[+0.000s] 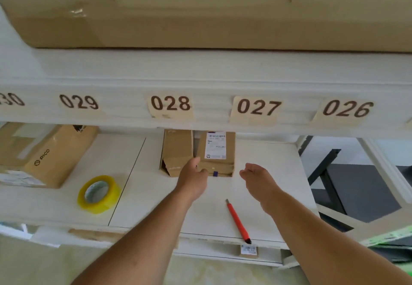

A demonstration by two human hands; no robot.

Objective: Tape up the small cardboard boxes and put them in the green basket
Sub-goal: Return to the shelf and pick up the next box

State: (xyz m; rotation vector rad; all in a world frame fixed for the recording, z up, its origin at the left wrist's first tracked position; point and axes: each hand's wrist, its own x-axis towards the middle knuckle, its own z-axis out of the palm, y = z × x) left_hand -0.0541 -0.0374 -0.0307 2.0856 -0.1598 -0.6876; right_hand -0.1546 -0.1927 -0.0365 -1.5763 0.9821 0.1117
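Head view looks down at a white shelf (267, 173) with two arms reaching in. The left hand (194, 177) is at the front left corner of a small cardboard box with a white label (217, 151). Its thumb sticks up beside the box and its fingers curl at the box's front edge, touching it. I cannot tell if the hand has a firm hold yet. The right hand (256, 177) is near the same box, a little to its right. Its fingers are loosely bent and it holds nothing and touches nothing.

The labelled box sits at the back of the shelf, under the number tags 028 (170, 104) and 027 (257, 109). A second small cardboard box (177, 151) stands just beside it on the left, with a flap open at the bottom.

A roll of yellow tape (99, 194) lies on the shelf, well to the left of the hands. A red cutter (238, 221) lies near the shelf's front edge, between the two arms. A bigger brown box marked PICO (51, 157) sits at the far left. A bit of green (388, 239) shows at the lower right edge.
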